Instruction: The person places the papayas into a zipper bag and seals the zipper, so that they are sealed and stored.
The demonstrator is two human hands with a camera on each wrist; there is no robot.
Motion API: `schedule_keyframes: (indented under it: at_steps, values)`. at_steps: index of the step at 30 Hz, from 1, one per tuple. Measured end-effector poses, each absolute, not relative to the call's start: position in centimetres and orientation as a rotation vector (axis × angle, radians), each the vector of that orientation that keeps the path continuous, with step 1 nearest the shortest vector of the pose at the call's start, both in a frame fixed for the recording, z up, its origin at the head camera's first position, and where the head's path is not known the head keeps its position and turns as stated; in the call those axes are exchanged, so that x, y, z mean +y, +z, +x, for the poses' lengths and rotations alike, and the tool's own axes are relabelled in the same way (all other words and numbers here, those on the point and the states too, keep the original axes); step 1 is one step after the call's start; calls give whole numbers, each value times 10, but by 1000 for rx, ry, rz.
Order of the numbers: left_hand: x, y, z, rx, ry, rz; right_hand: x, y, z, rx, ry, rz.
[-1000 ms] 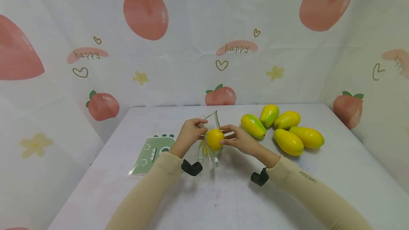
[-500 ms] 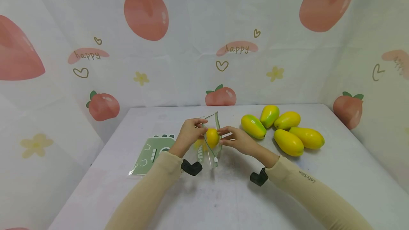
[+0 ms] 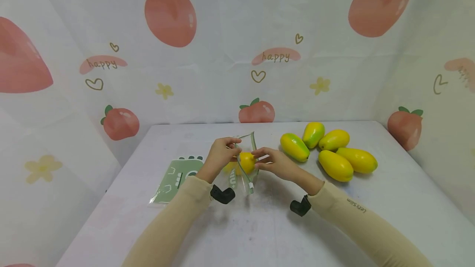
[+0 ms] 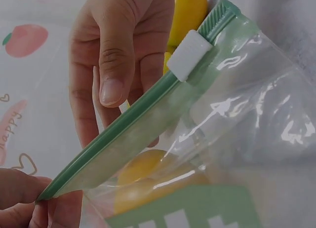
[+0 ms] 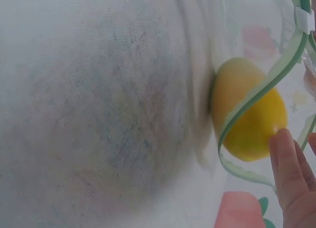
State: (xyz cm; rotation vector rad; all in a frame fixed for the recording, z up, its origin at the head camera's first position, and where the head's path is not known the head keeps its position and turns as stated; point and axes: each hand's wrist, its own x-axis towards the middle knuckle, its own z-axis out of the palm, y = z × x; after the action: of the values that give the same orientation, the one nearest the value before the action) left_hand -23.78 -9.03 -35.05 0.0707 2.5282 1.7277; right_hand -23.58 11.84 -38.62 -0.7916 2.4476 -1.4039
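My left hand [image 3: 219, 155] pinches the rim of a clear zip bag [image 4: 111, 139] with a green zip strip, a white slider [image 4: 189, 55] and green print. The bag stands with its mouth spread, facing right. A yellow mango [image 5: 269, 107] lies inside the mouth, crossed by the green rim in the right wrist view. My right hand [image 3: 280, 165] reaches to the mouth from the right, its extended fingertips [image 5: 284, 136] against the near end of the mango. Through the clear plastic, yellow also shows behind the left hand's side of the bag.
Several yellow-green mangoes [image 3: 335, 166] lie in a group at the back right of the white table [image 3: 274, 234]. To the left lies a flat green printed bag [image 3: 174, 186] with a clear edge. A fruit-printed cloth [image 3: 222, 81] hangs behind the table.
The mango has moved left and deeper into the bag, with the right hand's fingers following it slightly left. The left hand has stayed at the rim.
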Motion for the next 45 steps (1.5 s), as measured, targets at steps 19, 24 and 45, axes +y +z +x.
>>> schedule_keyframes:
  at_steps: [19,24,45]
  values:
    - [-91,-351,-238,2500,1753,55,144,-365,-231,2489,-1519,-717]
    - [-91,-352,-238,2488,1767,63,158,-359,-230,2537,-1565,-730]
    - [-89,-352,-237,2490,1763,75,200,-365,-245,2686,-1764,-637]
